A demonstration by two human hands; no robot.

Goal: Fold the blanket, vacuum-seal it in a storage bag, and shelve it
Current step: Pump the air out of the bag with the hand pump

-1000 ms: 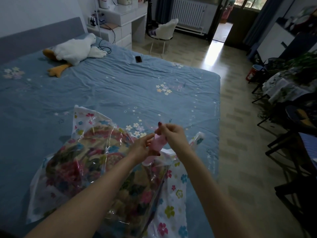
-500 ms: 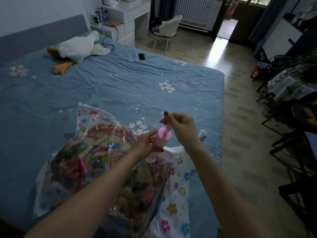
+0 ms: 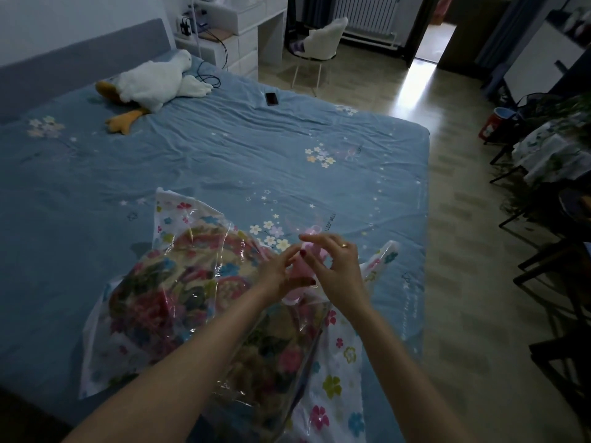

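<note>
A big bed (image 3: 224,148) with a blue flowery sheet fills the dim room; a toy goose (image 3: 153,83) (white, orange feet) lies near the grey headboard (image 3: 80,62); a white chair (image 3: 319,43) stands on the shiny floor (image 3: 463,282).

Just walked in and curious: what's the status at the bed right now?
Left hand grips pink hand pump on the storage bag. Right hand at pump top, grip unclear. Blanket bagged, still puffy. Nothing in the way.

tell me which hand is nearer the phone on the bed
Left. The left hand sits just left of the pink pump, on the phone's side; the right hand is further right.
</note>
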